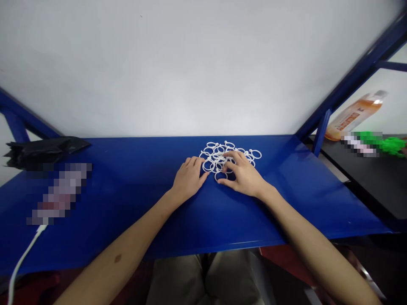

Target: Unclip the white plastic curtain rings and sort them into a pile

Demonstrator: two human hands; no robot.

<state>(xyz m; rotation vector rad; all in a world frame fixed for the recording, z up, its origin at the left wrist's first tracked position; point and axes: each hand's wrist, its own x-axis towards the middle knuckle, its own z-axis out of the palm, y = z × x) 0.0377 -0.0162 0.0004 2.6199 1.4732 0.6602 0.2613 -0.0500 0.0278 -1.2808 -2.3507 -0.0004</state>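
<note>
A loose heap of thin white rings, each with a small knob like a curtain ring, lies spread on the blue table. At the heap's left edge rests my left hand, palm down, its fingers stretched out and its thumb apart; the fingertips touch or nearly touch the closest rings. Over the right side of the heap curves my right hand, fingers bent and spread. Its thumb reaches a ring at the near edge. No ring is visibly lifted, and some are hidden beneath the right hand.
At the left lie a crumpled black bag and a blurred-out object with a white cable. Blue metal bars stand on both sides. Rightward, a black surface holds an orange bottle and green things.
</note>
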